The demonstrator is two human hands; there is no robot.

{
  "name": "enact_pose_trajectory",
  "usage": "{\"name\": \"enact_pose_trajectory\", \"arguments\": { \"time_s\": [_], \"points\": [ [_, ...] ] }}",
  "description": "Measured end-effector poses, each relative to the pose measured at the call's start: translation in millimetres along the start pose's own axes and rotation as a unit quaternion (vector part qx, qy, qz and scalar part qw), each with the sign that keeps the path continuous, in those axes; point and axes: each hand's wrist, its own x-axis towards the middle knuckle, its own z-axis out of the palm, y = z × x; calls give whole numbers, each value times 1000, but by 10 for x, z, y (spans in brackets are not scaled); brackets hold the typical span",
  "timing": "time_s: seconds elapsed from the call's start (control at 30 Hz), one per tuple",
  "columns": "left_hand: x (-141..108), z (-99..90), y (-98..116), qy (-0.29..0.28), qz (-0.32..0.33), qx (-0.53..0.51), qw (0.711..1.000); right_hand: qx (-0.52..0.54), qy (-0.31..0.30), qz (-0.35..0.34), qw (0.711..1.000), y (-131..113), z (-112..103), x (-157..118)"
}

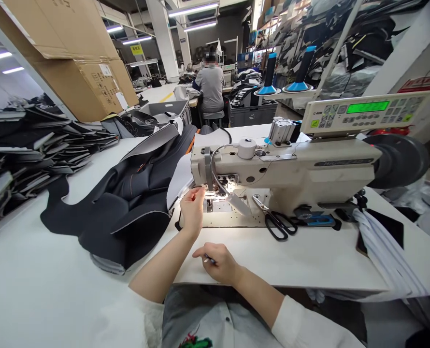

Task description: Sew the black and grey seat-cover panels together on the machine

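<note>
Beside the needle area of a sewing machine (pixel 291 169), my left hand (pixel 192 208) is raised with thumb and fingers pinched together; what it pinches, if anything, is too small to see. My right hand (pixel 218 262) is above the table's front edge, its fingers curled around a small thin tool (pixel 209 259) with a light tip. Dark padded fabric (pixel 128 203) with pale edges lies to the left of the machine, close to my left hand. Black-handled scissors (pixel 278 223) rest against the machine's base, right of the needle area.
Stacked fabric pieces (pixel 30 154) and cardboard boxes (pixel 88 63) stand on the left. A striped cloth (pixel 389 251) hangs over the table (pixel 302 261) at the right. Two thread cones (pixel 270 72) rise behind the machine. A person (pixel 211 84) sits farther back.
</note>
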Motion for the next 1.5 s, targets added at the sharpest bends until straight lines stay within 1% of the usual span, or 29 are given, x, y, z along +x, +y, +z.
{"name": "enact_pose_trajectory", "arguments": {
  "time_s": [0.1,0.2,0.27,0.33,0.37,0.47,0.53,0.63,0.73,0.77,0.8,0.87,0.9,0.93,0.97,1.03,1.1,1.13,1.2,1.23,1.27,1.3,1.33,1.37,1.4,1.43,1.47,1.5],
  "points": [
    [11,30,5,52,34,-38,997,-8,-4,-17,1000,-5,-1,10],
    [19,55,12,66,33,-66,995,-17,10,-42,999,-11,7,28],
    [15,74,15,64,16,-88,994,-19,21,-61,998,-17,14,40],
    [6,104,19,49,-22,-115,992,-17,20,-71,997,-23,19,48],
    [2,123,23,35,-53,-134,989,-16,18,-74,997,-25,21,50],
    [7,180,47,-17,-156,-190,969,-20,16,-79,997,-29,20,47],
    [31,196,75,-52,-198,-205,957,-22,15,-79,996,-28,15,42],
    [81,167,127,-92,-210,-194,954,-21,17,-80,996,-19,13,38],
    [99,79,165,-129,-212,-175,953,-22,14,-89,996,-9,20,36],
    [86,35,165,-132,-194,-155,960,-24,10,-90,996,-8,22,35],
    [62,-19,154,-129,-158,-120,972,-26,6,-90,996,-8,23,33],
    [-20,-163,99,-114,-38,-6,993,-33,1,-88,996,-13,21,29],
    [-73,-252,56,-111,31,61,991,-36,3,-87,996,-16,19,27],
    [-129,-349,4,-113,91,126,981,-38,8,-88,995,-19,17,26],
    [-186,-452,-49,-122,131,178,968,-38,11,-89,995,-22,17,26],
    [-286,-659,-139,-134,186,251,940,-40,9,-93,995,-25,20,28],
    [-363,-840,-168,-132,236,282,921,-49,-12,-94,994,-21,28,29],
    [-394,-912,-149,-125,264,283,914,-55,-26,-93,994,-17,33,27],
    [-443,-1016,-36,-98,329,237,909,-71,-48,-87,993,-5,42,19],
    [-459,-1048,60,-78,358,181,913,-79,-52,-85,992,2,46,14],
    [-468,-1070,178,-60,375,104,919,-85,-52,-86,991,9,49,10],
    [-466,-1083,313,-51,373,9,926,-88,-47,-88,991,15,50,6],
    [-450,-1088,460,-58,356,-94,928,-87,-40,-91,991,21,50,4],
    [-419,-1086,607,-78,320,-186,926,-85,-33,-96,991,25,49,4],
    [-373,-1078,744,-103,279,-251,921,-80,-25,-101,991,28,46,5],
    [-313,-1063,861,-120,245,-282,920,-75,-18,-105,991,29,42,6],
    [-243,-1043,950,-116,214,-272,931,-71,-13,-109,991,29,38,8],
    [-168,-1017,1007,-96,199,-226,949,-68,-8,-112,991,28,32,10]
  ]
}}
